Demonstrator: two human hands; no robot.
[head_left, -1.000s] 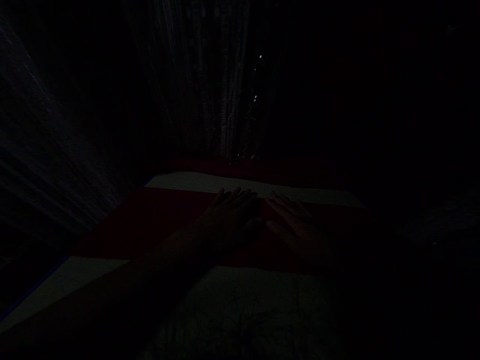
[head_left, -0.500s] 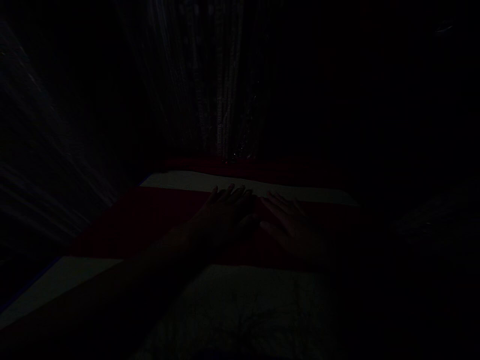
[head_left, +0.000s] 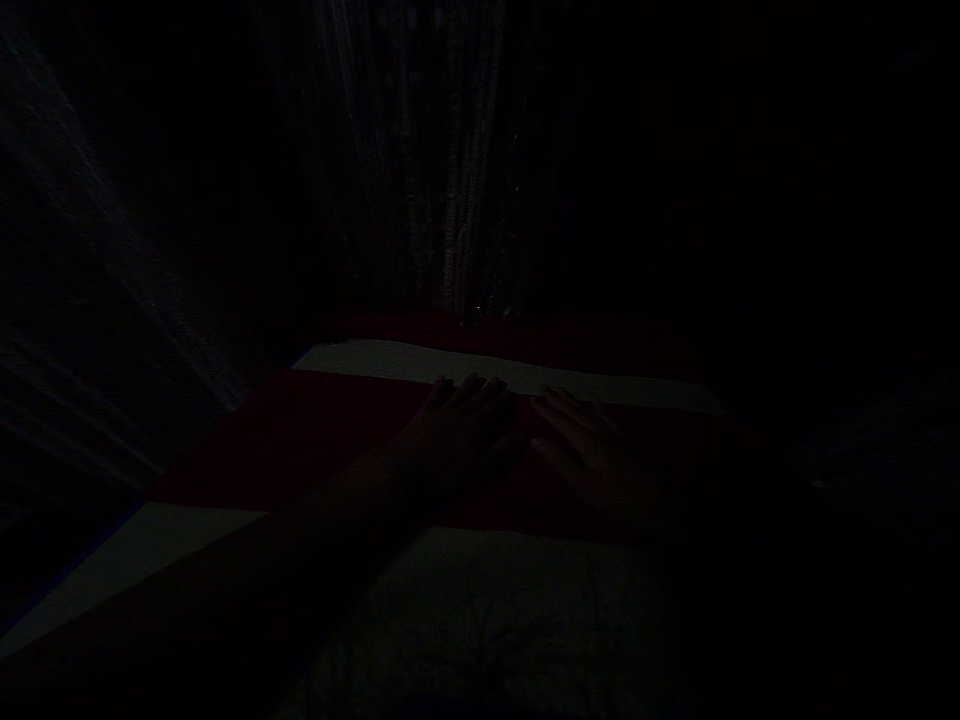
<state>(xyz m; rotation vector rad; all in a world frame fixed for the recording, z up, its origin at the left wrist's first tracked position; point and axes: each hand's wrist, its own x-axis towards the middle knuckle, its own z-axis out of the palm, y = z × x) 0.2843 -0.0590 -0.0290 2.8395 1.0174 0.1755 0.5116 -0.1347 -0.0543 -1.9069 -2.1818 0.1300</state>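
Observation:
The scene is very dark. My left hand (head_left: 457, 430) lies flat with fingers stretched out on a dark red cloth (head_left: 300, 440). My right hand (head_left: 589, 445) lies flat beside it on the same red cloth, fingers spread and pointing away from me. The two hands are a little apart. Neither holds anything. The red cloth runs as a wide band across a pale surface (head_left: 495, 600).
A pale strip (head_left: 420, 362) shows beyond the red cloth, with another dark red band (head_left: 480, 330) behind it. A patterned curtain (head_left: 435, 180) hangs at the back. A dim wall or fabric (head_left: 90, 300) rises on the left. The right side is too dark to read.
Both hands stay flat on the red cloth in nearly the same place. Only the view shifts slightly.

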